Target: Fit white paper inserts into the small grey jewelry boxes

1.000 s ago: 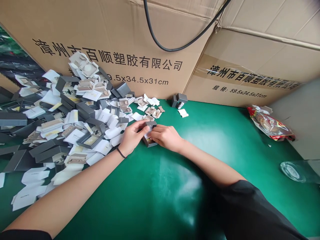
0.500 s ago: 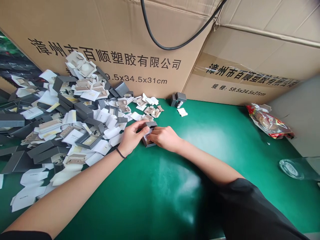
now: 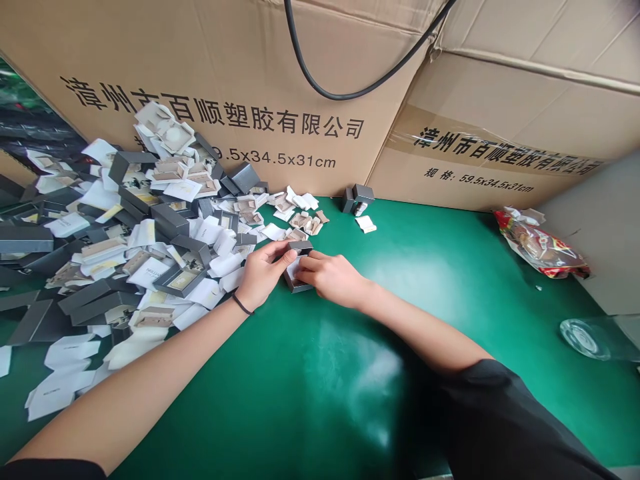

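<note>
Both my hands meet at a small dark grey gift box (image 3: 300, 287) that stands open on the green tabletop. My left hand (image 3: 263, 275) grips its left side, thumb bent over the rim. Inside the box shows a white card insert (image 3: 293, 268). The curled fingers of my right hand (image 3: 333, 277) reach into the box from the right and pinch at this insert; their tips are partly hidden. Left of my hands spreads a heap of similar grey boxes (image 3: 183, 277) mixed with white folded inserts (image 3: 150, 272).
Large cardboard cartons (image 3: 240, 60) wall off the back, with a black cable (image 3: 345, 97) hanging in front. Two grey boxes (image 3: 361, 194) and a white card piece (image 3: 366, 224) lie beyond my hands. At right are a red food packet (image 3: 543, 243) and a clear glass (image 3: 585, 338).
My right hand has shifted slightly right inside the box, and more of the white insert shows. My left hand keeps its hold on the box.
</note>
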